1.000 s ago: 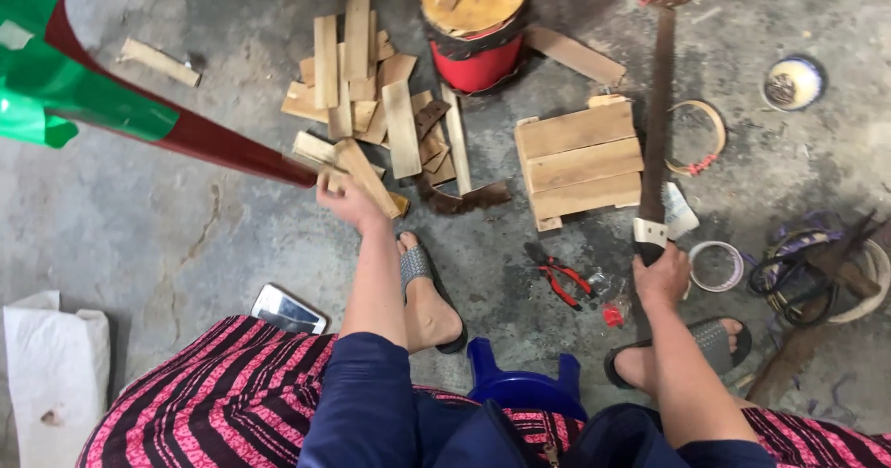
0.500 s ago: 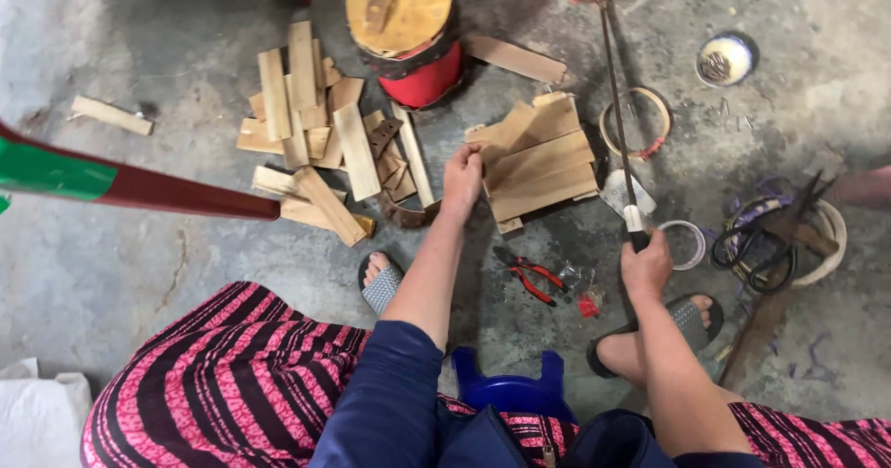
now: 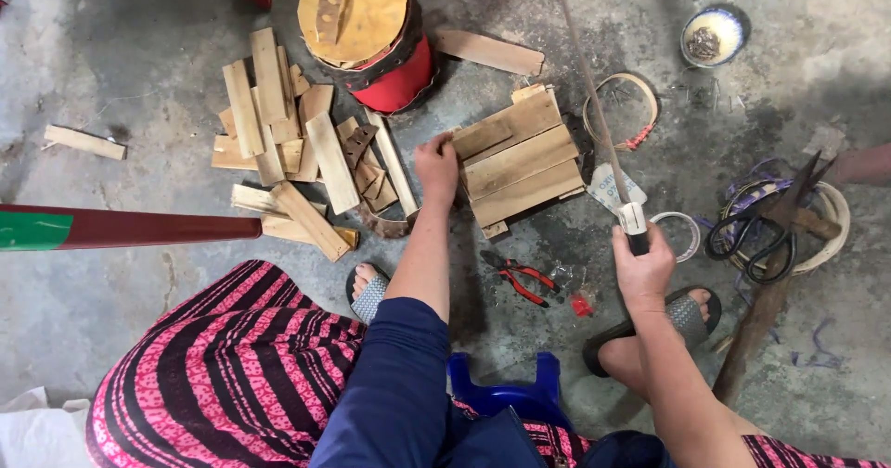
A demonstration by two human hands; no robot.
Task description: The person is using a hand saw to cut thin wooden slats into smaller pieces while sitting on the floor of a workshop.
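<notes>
While the worn grey concrete floor (image 3: 111, 320) fills the frame, the left hand (image 3: 436, 166) rests at centre with its fingers bent onto the near edge of a flat wooden slat panel (image 3: 520, 157). The right hand (image 3: 642, 269), lower right, is wrapped tight around the handle of a long thin metal blade (image 3: 587, 88). Loose pale wooden offcuts (image 3: 288, 143) lie scattered at upper left, red-handled pliers (image 3: 520, 278) below the panel.

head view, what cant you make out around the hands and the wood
- Long blade in the right hand: its far end runs off the top edge.
- Left hand on the slat panel: fingertips curl over its edge, so the grip is hidden.
- Bowl: contents too small to identify.
- Blue stool: mostly covered by the legs.
</notes>
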